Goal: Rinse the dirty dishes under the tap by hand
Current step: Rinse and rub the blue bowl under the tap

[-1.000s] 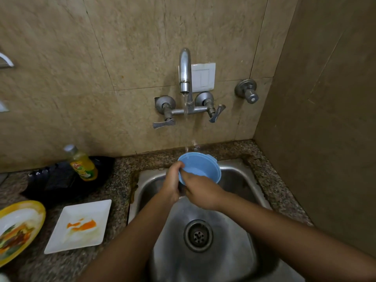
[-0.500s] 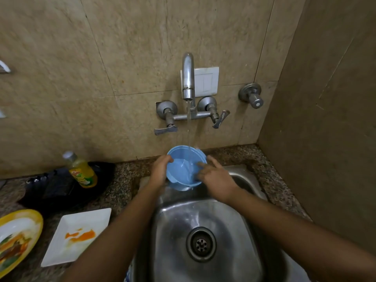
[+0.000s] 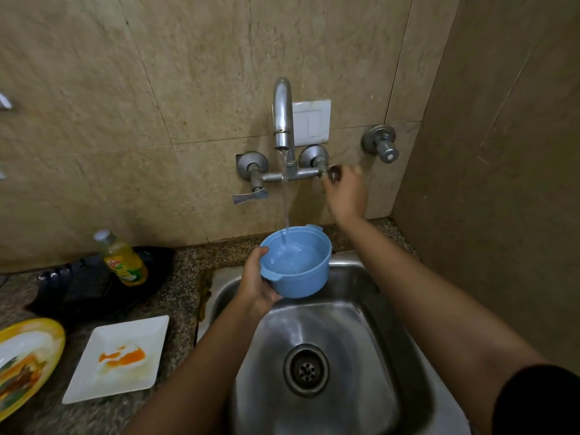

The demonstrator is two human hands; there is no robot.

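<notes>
Bowl, left hand gripping; right hand, tap

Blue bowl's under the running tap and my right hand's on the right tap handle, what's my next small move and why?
Probably turn the right tap handle a little to open the flow. Your right hand grips it, the water stream is thin, and the blue bowl in your left hand holds only shallow water, with a stained white plate waiting.

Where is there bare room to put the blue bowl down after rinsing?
The sink floor around the drain is bare. A narrow counter strip lies free between the white plate and the sink. Further left it is crowded: yellow plate, black tray, bottle.
</notes>
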